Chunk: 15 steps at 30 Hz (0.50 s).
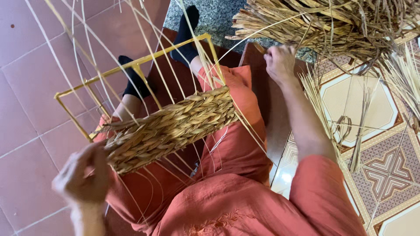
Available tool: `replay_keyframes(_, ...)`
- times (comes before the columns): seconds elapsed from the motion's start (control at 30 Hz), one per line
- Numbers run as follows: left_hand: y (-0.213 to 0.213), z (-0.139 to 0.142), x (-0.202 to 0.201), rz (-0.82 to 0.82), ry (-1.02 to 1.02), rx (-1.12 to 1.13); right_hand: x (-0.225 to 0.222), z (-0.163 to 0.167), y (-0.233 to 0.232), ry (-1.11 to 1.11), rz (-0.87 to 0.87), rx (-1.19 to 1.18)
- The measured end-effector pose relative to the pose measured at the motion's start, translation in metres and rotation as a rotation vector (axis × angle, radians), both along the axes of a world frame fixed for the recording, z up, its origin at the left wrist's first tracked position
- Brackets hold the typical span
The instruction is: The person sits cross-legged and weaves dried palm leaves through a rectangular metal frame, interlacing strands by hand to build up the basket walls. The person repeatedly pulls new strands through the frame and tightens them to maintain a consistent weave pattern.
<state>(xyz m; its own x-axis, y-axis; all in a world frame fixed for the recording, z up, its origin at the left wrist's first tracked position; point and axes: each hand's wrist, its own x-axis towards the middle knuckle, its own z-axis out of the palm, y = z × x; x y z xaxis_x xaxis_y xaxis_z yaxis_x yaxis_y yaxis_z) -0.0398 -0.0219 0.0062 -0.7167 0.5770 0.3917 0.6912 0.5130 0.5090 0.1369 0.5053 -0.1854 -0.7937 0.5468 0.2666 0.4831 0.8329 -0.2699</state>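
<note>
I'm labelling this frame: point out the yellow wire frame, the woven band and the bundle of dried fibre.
Yellow wire frame (131, 66), head view, on its far top bar.
Woven band (175, 126), head view, middle of the braided rows.
Bundle of dried fibre (332, 26), head view, centre of the heap.

Loose straw strands (109, 52) fan across the yellow wire frame (131, 67), barring passage; the red floor tiles (26, 87) beyond its left edge lie open.

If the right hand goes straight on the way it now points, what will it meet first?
Probably the pile of dried straw: the right hand points up the picture, and the pile's frayed ends hang just beyond its knuckles. Depth is unclear, so it may pass beneath them.
</note>
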Motion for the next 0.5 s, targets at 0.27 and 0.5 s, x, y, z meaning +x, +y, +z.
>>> replay_keyframes(0.27, 0.098, -0.012, 0.058, -0.449, -0.424, 0.150, 0.069, 0.074, -0.139, 0.416, 0.178, -0.879)
replay_keyframes(0.5, 0.139, -0.051, 0.077, -0.419, -0.601, 0.305, 0.038, 0.091, -0.219, 0.521, 0.221, -1.498)
